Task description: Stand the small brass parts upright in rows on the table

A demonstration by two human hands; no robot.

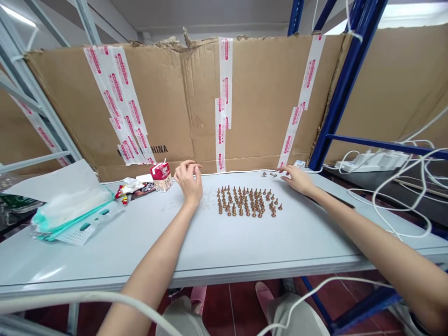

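Many small brass-coloured screws [241, 203] stand upright on their heads in close rows on the white tabletop. A few loose screws [269, 174] lie behind the rows, near the cardboard. Just right of these loose screws is my right hand [297, 178], its fingers stretched toward them and apart, with nothing seen in them. My left hand [189, 181] is left of the rows, beside a small red and cream drink carton [161, 177]. Its fingers are loosely bent, the thumb stands apart, and I see nothing held.
Snack wrappers and crumpled tissue [132, 185] lie left of the carton. Plastic packaging with papers [75, 210] sits at the left end. A taped cardboard sheet [259, 102] walls the back. White cables [416, 196] and a power strip [374, 161] are at the right, past a blue post [345, 88].
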